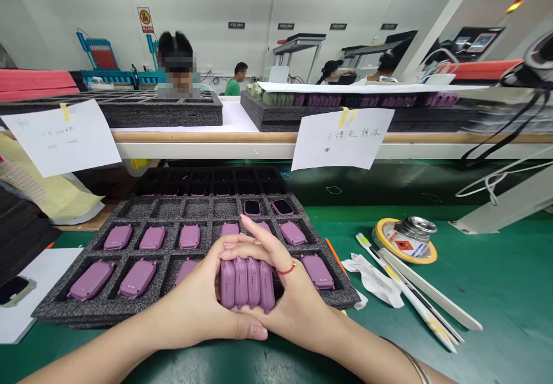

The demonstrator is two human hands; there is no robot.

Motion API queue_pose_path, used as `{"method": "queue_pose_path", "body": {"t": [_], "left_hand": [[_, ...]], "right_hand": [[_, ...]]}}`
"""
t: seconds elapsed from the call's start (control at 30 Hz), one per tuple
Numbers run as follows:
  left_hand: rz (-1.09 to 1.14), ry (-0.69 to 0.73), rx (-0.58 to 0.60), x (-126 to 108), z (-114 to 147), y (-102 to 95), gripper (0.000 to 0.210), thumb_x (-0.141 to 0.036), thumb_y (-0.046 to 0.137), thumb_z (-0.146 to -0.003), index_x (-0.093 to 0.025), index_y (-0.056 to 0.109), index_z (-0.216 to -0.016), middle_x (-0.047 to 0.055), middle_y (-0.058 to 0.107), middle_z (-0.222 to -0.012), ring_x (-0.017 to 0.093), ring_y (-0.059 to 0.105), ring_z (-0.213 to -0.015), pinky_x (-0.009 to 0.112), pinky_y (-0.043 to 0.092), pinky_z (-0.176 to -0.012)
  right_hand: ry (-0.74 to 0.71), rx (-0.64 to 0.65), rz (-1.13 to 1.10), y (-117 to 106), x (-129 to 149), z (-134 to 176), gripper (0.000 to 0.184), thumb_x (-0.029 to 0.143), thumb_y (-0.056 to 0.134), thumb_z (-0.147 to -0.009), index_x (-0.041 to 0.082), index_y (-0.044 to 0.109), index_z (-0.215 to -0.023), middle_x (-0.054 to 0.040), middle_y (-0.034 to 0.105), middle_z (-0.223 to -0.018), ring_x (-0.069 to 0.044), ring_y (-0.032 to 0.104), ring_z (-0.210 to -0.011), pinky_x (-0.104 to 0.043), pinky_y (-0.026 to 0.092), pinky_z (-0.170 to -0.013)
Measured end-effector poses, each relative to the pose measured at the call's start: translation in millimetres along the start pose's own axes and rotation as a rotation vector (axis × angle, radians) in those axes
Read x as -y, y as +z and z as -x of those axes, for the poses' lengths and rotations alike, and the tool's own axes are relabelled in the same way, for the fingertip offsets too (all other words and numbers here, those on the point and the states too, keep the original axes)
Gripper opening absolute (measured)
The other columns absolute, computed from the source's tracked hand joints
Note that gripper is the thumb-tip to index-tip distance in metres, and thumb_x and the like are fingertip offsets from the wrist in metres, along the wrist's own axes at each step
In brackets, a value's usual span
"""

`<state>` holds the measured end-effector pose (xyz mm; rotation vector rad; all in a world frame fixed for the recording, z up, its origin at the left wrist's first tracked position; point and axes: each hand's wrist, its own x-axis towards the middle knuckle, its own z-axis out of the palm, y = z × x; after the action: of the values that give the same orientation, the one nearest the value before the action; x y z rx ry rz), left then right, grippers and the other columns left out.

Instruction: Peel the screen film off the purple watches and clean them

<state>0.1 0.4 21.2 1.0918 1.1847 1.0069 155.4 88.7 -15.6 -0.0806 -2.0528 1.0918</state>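
Observation:
Between my two hands stands a row of several purple smartwatch cases (pixel 247 284), pressed side by side with their narrow edges facing me. My left hand (pixel 207 297) closes round the left side, its thumb lying below the row. From the right, my right hand (pixel 280 292) wraps the same cases, fingers overlapping the left ones along the top. Both hands are over the front of a grey foam tray (pixel 168 257). In its pockets lie more purple cases, such as one at the front right (pixel 318 272), and two with black screens up (pixel 283 206). My hands hide some middle pockets.
Right of the tray are a crumpled white tissue (pixel 375 279), a toothbrush (pixel 406 292), a pale flat stick (pixel 432 292) and a metal-topped dispenser (pixel 415 231) with a yellow tape roll. A shelf edge (pixel 207 137) with taped notes runs behind. Co-workers sit beyond.

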Motion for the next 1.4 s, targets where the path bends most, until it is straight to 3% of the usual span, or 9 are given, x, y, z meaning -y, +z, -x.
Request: {"method": "queue_pose_path", "body": {"t": [0.3, 0.57, 0.7, 0.83, 0.93, 1.0, 1.17, 1.3, 1.4], "left_hand": [[-0.002, 0.101, 0.002, 8.8, -0.3, 0.2, 0.079, -0.027, 0.089, -0.070, -0.032, 0.044, -0.135, 0.003, 0.062, -0.128, 0.024, 0.061, -0.121, 0.038, 0.049, -0.100], [0.059, 0.200, -0.168, 10.7, -9.1, 7.1, 0.066, -0.038, 0.094, -0.060, -0.022, 0.058, -0.113, 0.008, 0.067, -0.117, 0.029, 0.061, -0.119, 0.041, 0.047, -0.103], [0.229, 0.106, -0.164, 6.9, -4.2, 3.1, 0.050, -0.044, 0.087, -0.071, -0.020, 0.065, -0.109, 0.006, 0.072, -0.101, 0.024, 0.068, -0.102, 0.035, 0.053, -0.092], [0.521, 0.012, -0.112, 6.2, 1.3, -2.5, 0.045, -0.045, 0.083, -0.076, -0.020, 0.066, -0.110, 0.005, 0.075, -0.088, 0.020, 0.074, -0.079, 0.030, 0.057, -0.074], [0.602, 0.003, -0.142, 7.3, 1.0, -5.5, 0.040, -0.042, 0.086, -0.074, -0.018, 0.069, -0.101, 0.006, 0.075, -0.089, 0.021, 0.073, -0.081, 0.029, 0.059, -0.071], [0.614, -0.003, -0.136, 8.2, 0.2, -6.7, 0.038, -0.040, 0.086, -0.073, -0.017, 0.070, -0.098, 0.008, 0.075, -0.092, 0.019, 0.071, -0.076, 0.026, 0.059, -0.063], [0.643, 0.026, -0.071, 10.7, 0.9, -8.0, 0.040, -0.042, 0.084, -0.076, -0.017, 0.070, -0.104, 0.009, 0.077, -0.094, 0.012, 0.067, -0.063, 0.018, 0.052, -0.051], [0.667, 0.073, 0.038, 14.0, 3.0, -10.3, 0.038, -0.041, 0.081, -0.079, -0.020, 0.069, -0.109, 0.010, 0.079, -0.097, 0.020, 0.077, -0.079, 0.016, 0.052, -0.053], [0.709, 0.134, 0.109, 17.8, 2.8, -12.5, 0.035, -0.039, 0.079, -0.082, -0.019, 0.070, -0.110, 0.010, 0.079, -0.099, 0.022, 0.078, -0.084, 0.016, 0.054, -0.055]], "right_hand": [[0.002, 0.015, 0.034, -1.4, 3.1, -0.6, 0.091, 0.020, 0.073, -0.087, 0.028, 0.019, -0.159, -0.0065, 0.070, -0.126, -0.024, 0.059, -0.130, -0.042, 0.049, -0.113], [-0.242, 0.001, 0.354, 7.0, 5.4, -4.4, 0.085, 0.004, 0.059, -0.090, 0.028, 0.016, -0.160, -0.0092, 0.066, -0.134, -0.023, 0.059, -0.130, -0.046, 0.050, -0.111], [-0.084, 0.046, 0.358, 2.4, 14.9, -9.2, 0.086, 0.005, 0.065, -0.086, 0.027, 0.022, -0.158, -0.0119, 0.056, -0.145, -0.025, 0.056, -0.133, -0.046, 0.049, -0.112], [0.088, 0.050, 0.158, -13.9, 30.5, -20.2, 0.054, 0.011, 0.078, -0.078, 0.027, 0.051, -0.123, -0.0079, 0.066, -0.128, -0.024, 0.065, -0.121, -0.035, 0.059, -0.095], [0.118, 0.087, 0.090, -24.3, 38.2, -29.6, 0.026, 0.011, 0.079, -0.078, 0.023, 0.059, -0.087, -0.0060, 0.072, -0.117, -0.023, 0.069, -0.113, -0.034, 0.059, -0.093], [0.114, 0.110, 0.088, -26.8, 39.2, -33.0, 0.020, 0.010, 0.078, -0.079, 0.022, 0.063, -0.080, -0.0068, 0.073, -0.118, -0.024, 0.068, -0.114, -0.037, 0.057, -0.096], [0.076, -0.045, 0.068, -23.1, 35.4, -30.5, 0.010, 0.015, 0.076, -0.083, 0.022, 0.069, -0.079, -0.0061, 0.075, -0.110, -0.022, 0.073, -0.102, -0.036, 0.059, -0.091], [-0.042, -0.390, 0.069, -22.2, 38.5, -22.6, 0.011, 0.018, 0.070, -0.090, 0.023, 0.068, -0.081, -0.0032, 0.074, -0.087, -0.017, 0.073, -0.082, -0.031, 0.062, -0.076], [-0.115, -0.442, 0.081, -21.4, 42.8, -16.3, 0.009, 0.016, 0.067, -0.093, 0.025, 0.066, -0.090, -0.0039, 0.074, -0.090, -0.019, 0.073, -0.088, -0.033, 0.063, -0.080]]}}
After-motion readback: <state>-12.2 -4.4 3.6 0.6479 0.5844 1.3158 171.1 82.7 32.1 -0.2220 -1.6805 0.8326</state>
